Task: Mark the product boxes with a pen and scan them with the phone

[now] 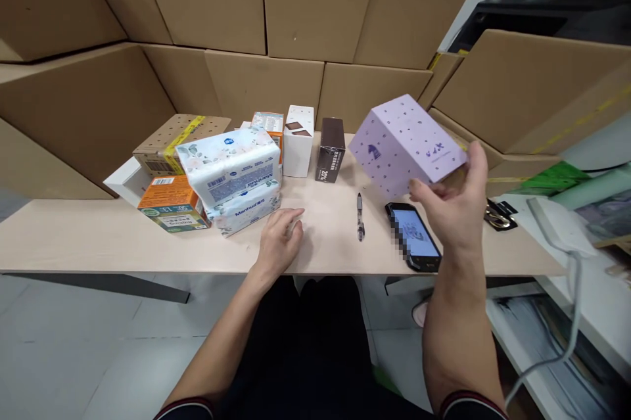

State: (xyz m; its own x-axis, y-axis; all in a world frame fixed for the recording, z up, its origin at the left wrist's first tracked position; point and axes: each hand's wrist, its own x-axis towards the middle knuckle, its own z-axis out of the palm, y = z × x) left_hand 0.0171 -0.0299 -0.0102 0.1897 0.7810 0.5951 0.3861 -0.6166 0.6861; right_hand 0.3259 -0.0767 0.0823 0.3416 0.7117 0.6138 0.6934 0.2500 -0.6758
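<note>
A purple patterned box (407, 137) is tilted above the right part of the table, gripped at its near right end by my right hand (456, 203). My left hand (280, 239) rests at the table's front edge, fingers loosely curled and apart, holding nothing. Just beyond it are two stacked tissue packs (231, 167), white with a floral print. A pen (360, 216) lies between my hands. Below the purple box lies a phone (417, 236) with its screen lit.
An orange and green box (175, 203), a cardboard box with yellow tape (180, 137), a white box (298, 140) and a dark brown box (330, 149) stand on the table (325, 236). Cardboard walls (315, 6) enclose the back and sides. A power strip (559, 226) lies at right.
</note>
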